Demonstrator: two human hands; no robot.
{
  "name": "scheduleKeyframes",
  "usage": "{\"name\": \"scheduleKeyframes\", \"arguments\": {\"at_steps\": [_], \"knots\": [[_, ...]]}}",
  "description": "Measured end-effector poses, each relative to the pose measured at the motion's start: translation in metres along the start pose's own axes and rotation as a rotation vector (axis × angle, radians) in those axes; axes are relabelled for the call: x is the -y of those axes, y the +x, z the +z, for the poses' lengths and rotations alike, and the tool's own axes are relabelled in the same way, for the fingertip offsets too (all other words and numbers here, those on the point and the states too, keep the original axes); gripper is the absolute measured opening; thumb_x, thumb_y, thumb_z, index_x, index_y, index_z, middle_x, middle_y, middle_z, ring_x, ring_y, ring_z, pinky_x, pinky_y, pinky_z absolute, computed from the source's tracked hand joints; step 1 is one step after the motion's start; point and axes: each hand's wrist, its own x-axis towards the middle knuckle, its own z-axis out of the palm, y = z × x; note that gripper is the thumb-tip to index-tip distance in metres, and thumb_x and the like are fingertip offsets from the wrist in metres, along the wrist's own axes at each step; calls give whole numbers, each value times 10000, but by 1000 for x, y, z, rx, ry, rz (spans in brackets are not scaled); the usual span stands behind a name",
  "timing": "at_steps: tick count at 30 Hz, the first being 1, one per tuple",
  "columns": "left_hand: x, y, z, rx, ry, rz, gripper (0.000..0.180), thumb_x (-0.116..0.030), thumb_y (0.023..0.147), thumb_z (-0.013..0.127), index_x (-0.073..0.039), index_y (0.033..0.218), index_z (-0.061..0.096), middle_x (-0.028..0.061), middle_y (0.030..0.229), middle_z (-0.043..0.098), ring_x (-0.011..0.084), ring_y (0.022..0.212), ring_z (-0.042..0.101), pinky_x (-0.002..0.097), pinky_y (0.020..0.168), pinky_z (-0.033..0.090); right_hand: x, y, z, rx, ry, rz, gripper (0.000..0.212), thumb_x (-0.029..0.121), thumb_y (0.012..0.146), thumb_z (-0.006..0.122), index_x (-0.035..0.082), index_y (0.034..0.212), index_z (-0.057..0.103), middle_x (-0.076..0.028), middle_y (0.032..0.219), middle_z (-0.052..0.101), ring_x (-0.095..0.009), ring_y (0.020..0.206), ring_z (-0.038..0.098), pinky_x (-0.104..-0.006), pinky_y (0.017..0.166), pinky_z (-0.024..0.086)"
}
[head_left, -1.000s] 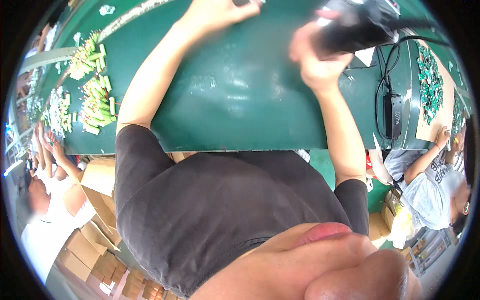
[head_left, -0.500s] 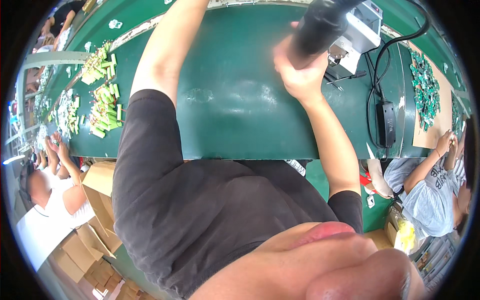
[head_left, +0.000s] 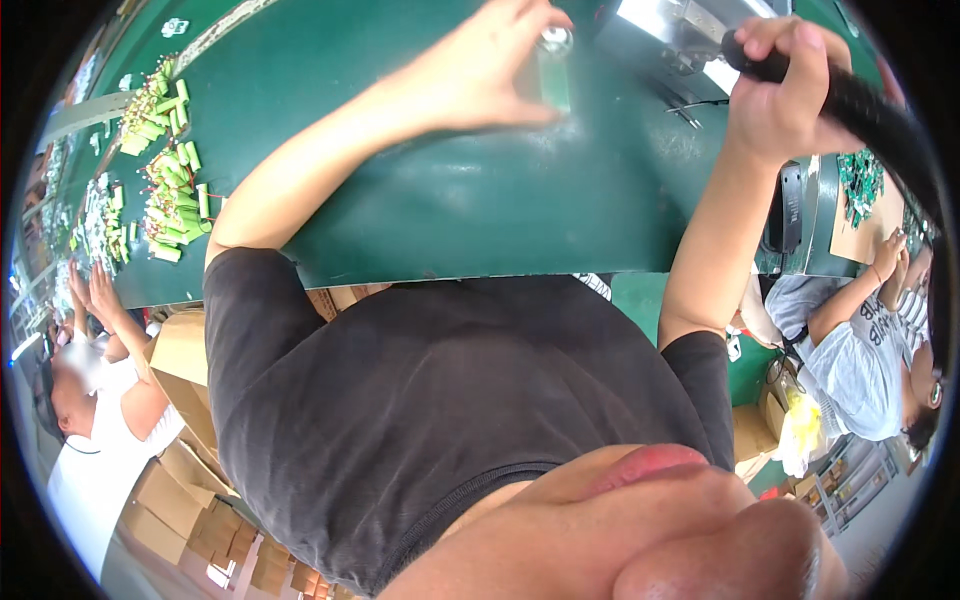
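My left hand [head_left: 480, 75] reaches over the dark green worktable [head_left: 480, 210] and holds a small green cylindrical cell [head_left: 553, 70] with a silver end, pinched between its fingers near the top edge. My right hand [head_left: 780, 95] is closed around the black handle of a power tool [head_left: 860, 110] at the upper right. The tool's black body runs down and right from my fist. A silver metal fixture [head_left: 680, 25] stands on the table between the two hands.
Piles of green cylindrical cells [head_left: 165, 200] lie on the table's left end. One person in white [head_left: 90, 400] works at the left, another in grey [head_left: 860, 340] at the right beside green circuit boards [head_left: 860, 185]. Cardboard boxes [head_left: 190, 470] stand below.
My left hand has come back into view holding the green cell. My right hand with the black tool has swung further right and up.
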Motion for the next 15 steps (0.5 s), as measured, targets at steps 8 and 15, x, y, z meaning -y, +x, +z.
{"name": "scheduleKeyframes", "arguments": {"at_steps": [8,15], "knots": [[5,-26,18,-77,-114,116,714,-248,752,879,-38,1325,509,231,1389,435,443,1238,517,455,1032,481,16,-17,46,19,-24,332,503,12,955,579,63,1427,411,-14,678,453,-126,485,462,-277,468,440],[11,-30,19,-126,-68,230,505,-188,717,875,-45,1144,646,267,1456,452,457,1313,508,461,1085,463,10,-50,60,97,183,361,570,5,948,568,70,1464,338,-25,693,464,-130,486,473,-287,466,446]]}}
